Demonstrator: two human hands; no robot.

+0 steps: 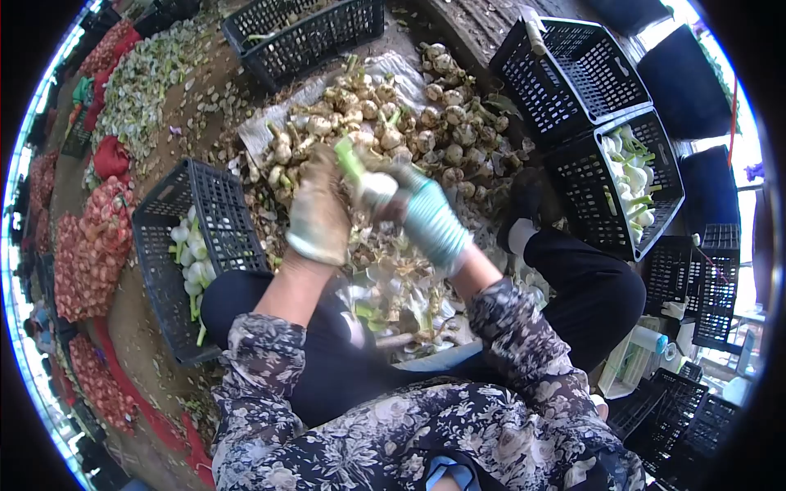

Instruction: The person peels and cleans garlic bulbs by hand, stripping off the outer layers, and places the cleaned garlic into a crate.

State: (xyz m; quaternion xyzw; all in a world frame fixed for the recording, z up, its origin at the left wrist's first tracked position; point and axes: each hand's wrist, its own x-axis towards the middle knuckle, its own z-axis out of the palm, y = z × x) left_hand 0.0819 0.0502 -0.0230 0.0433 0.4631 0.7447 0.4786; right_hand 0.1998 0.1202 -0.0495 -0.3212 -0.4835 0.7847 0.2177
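A garlic bulb (378, 187) with a thick green stem is between my two hands, its white bulb end toward the right. My left hand (318, 214), in a soiled pale work glove, is closed at the stem side. My right hand (424, 214), in a dirty glove with a blue-green striped back, has its fingers curled against the bulb. Motion smears the fingertips of both hands, so the exact grip is partly hidden. Just beyond lies a heap of unpeeled garlic bulbs (454, 131) with brownish skins. Loose peeled skins (409, 282) cover the ground between my legs.
A black crate (233, 217) at left holds white, green-stemmed garlic; another crate (565, 192) at right does too. More black crates stand at the far side (315, 41) and upper right (602, 74). Red mesh sacks (94, 250) and a skin pile (155, 78) lie left.
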